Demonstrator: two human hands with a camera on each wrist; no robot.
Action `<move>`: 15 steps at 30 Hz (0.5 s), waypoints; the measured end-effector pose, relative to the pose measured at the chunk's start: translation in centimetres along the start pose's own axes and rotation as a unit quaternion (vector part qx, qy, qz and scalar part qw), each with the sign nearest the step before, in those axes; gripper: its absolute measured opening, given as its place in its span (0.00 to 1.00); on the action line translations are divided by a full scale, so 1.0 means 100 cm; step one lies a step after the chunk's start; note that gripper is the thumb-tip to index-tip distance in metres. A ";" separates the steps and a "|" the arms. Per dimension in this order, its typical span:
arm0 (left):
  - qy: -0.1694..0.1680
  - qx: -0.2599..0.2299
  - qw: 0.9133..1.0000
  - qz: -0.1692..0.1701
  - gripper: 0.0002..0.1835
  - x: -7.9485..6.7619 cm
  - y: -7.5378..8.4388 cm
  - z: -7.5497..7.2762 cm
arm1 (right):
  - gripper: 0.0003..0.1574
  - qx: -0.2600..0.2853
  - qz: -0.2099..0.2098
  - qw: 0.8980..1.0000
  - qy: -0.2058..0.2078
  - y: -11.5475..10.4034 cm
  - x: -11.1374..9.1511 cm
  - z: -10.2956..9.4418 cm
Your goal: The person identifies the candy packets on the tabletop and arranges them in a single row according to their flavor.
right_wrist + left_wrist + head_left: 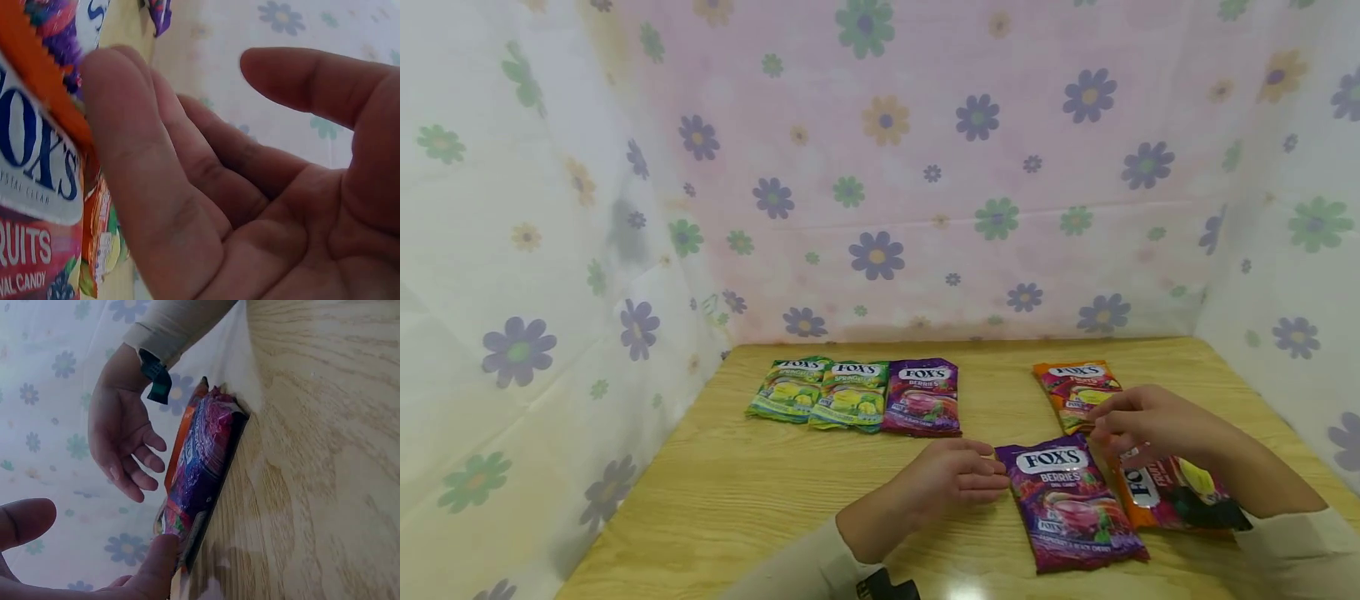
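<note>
A purple Fox's Berries candy bag lies face up near the front of the table. My left hand is at its left edge with fingers extended and thumb apart; whether the fingertips touch it I cannot tell. Over an orange Fox's Fruits candy bag, turned sideways, hovers my right hand, loosely bent and holding nothing. The right wrist view shows a gap between the right thumb and fingers. Behind that hand lies a red-and-orange Fox's candy bag, partly covered by the fingers.
Farther back on the left, two green Fox's Spring Tea bags and another purple Berries bag lie side by side in a row. Flowered cloth encloses the wooden table at the back and both sides.
</note>
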State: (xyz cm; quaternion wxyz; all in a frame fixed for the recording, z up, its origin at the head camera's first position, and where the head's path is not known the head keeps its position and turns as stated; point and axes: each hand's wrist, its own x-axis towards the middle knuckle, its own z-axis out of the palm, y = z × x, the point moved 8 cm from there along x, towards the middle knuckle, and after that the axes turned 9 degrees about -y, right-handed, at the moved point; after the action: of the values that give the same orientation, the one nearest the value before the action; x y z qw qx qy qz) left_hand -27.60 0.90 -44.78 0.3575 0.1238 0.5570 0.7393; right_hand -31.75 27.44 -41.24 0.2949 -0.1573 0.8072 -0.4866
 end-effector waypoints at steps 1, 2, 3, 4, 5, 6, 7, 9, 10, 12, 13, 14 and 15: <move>-0.004 -0.001 1.000 -0.007 0.28 0.000 -0.002 0.002 | 0.32 -0.006 0.006 1.000 0.001 0.003 -0.002 -0.001; -0.006 -0.001 1.000 -0.013 0.28 0.000 -0.004 0.003 | 0.31 -0.013 0.012 1.000 0.003 0.005 -0.003 -0.002; -0.008 -0.003 1.000 -0.019 0.28 0.000 -0.006 0.004 | 0.30 -0.024 0.017 1.000 0.006 0.007 -0.004 -0.003; -0.009 -0.005 1.000 -0.024 0.28 0.000 -0.008 0.004 | 0.30 -0.031 0.020 0.999 0.010 0.008 -0.005 -0.003; -0.011 -0.007 0.999 -0.029 0.27 0.000 -0.010 0.004 | 0.30 -0.039 0.023 0.999 0.014 0.009 -0.005 -0.004; -0.013 -0.009 0.999 -0.032 0.28 0.001 -0.011 0.004 | 0.30 -0.046 0.027 0.998 0.017 0.010 -0.005 -0.003; -0.016 -0.011 0.999 -0.035 0.28 0.001 -0.013 0.004 | 0.29 -0.051 0.029 0.998 0.019 0.011 -0.005 -0.003; -0.024 -0.016 0.999 -0.041 0.29 0.000 -0.016 0.004 | 0.29 -0.054 0.034 0.998 0.017 0.012 -0.003 0.001; -0.027 -0.019 0.999 -0.042 0.29 0.000 -0.017 0.004 | 0.28 -0.053 0.036 0.998 0.015 0.012 -0.003 0.003; -0.035 -0.024 0.998 -0.046 0.29 -0.001 -0.018 0.005 | 0.27 -0.054 0.042 0.998 0.011 0.012 -0.002 0.006; -0.039 -0.028 0.998 -0.048 0.29 -0.002 -0.019 0.006 | 0.27 -0.055 0.045 0.997 0.011 0.011 -0.002 0.008; -0.044 -0.030 0.997 -0.051 0.29 -0.002 -0.019 0.007 | 0.26 -0.058 0.047 0.997 0.011 0.010 -0.002 0.009; -0.047 -0.032 0.997 -0.053 0.28 -0.003 -0.019 0.008 | 0.25 -0.060 0.047 0.997 0.011 0.009 -0.002 0.009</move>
State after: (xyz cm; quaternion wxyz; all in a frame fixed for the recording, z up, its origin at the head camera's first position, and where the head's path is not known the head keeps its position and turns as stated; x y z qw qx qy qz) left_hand -26.20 1.53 -46.17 0.4257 0.1174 0.5211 0.7304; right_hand -30.97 27.31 -42.28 0.2984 -0.1314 0.8446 -0.4247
